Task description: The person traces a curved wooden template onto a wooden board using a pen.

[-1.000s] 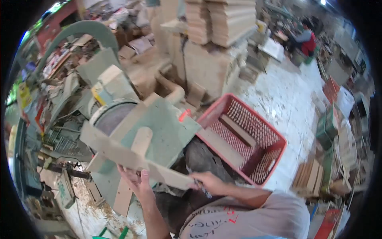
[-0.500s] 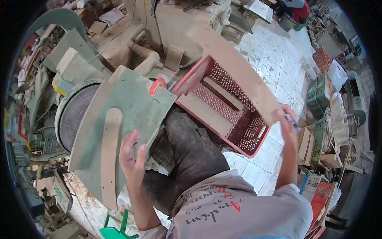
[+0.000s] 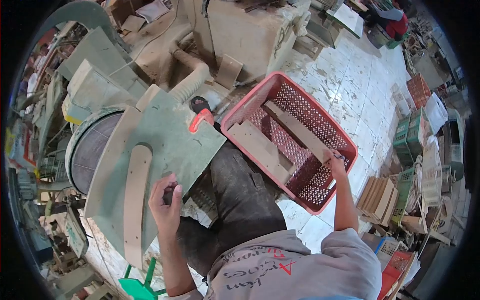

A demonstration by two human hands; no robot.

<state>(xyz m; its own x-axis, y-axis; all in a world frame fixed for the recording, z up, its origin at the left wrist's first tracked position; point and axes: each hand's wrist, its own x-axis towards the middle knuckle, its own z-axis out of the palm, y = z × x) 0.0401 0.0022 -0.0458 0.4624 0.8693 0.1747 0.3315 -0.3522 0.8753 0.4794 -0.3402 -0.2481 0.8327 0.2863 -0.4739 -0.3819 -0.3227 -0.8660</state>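
My right hand (image 3: 336, 162) is closed on the near end of a long wooden piece (image 3: 300, 130), down inside the red perforated crate (image 3: 280, 77). Other flat wooden pieces (image 3: 260, 150) lie along the crate's left side. My left hand (image 3: 166, 200), fingers curled but apart and holding nothing, is just over the right edge of the green machine table (image 3: 172, 130). To its left, a curved wooden strip (image 3: 135, 200) with small holes rests on that table, beside the round sanding disc (image 3: 95, 150).
A red-orange part (image 3: 201, 120) sits at the table's far corner. On the right are stacked wooden pieces (image 3: 377, 197) and green crates (image 3: 411, 127). A ribbed hose (image 3: 191, 82) runs behind the table. Another person (image 3: 395, 22) is at the far upper right.
My right hand has lowered the wooden piece from above the crate into it. The fingers of my left hand have curled in. The view has shifted slightly.
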